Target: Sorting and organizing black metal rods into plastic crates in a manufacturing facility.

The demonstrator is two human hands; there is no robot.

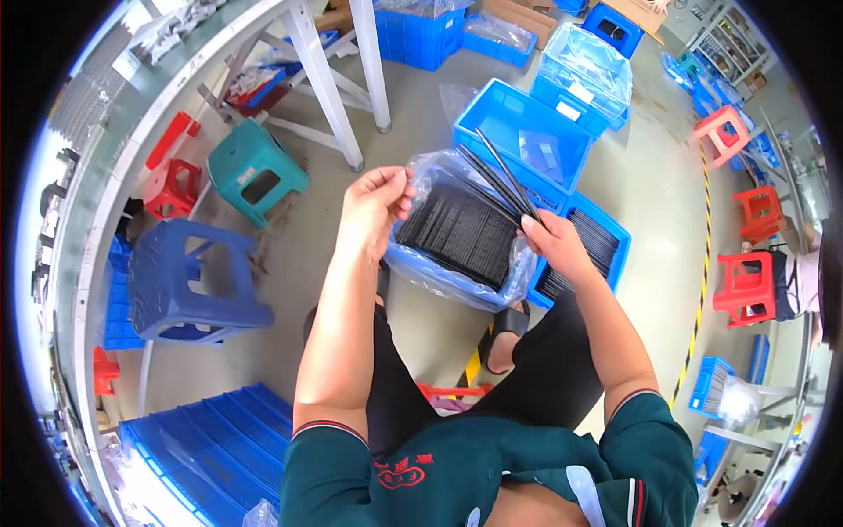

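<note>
My right hand (551, 239) is closed around several long, thin black strips (496, 180), which fan out up and to the left. Below them is a blue bin lined with clear plastic (430, 268), filled with rows of similar black strips (457, 230). My left hand (383, 198) is at the bin's left edge beside the plastic liner, its fingers curled together. Whether anything is pinched in those fingers is too small to make out. Right of the lined bin, partly behind my right forearm, a second blue bin (622, 270) holds more dark strips.
A blue bin with a plastic sheet inside (492, 112) stands just beyond, next to a plastic-covered blue bin (580, 79). Green (255, 171) and dark blue (189, 281) stools stand left, near a white-legged table (320, 79). Blue crates (211, 448) lie lower left; red stools (745, 288) stand far right.
</note>
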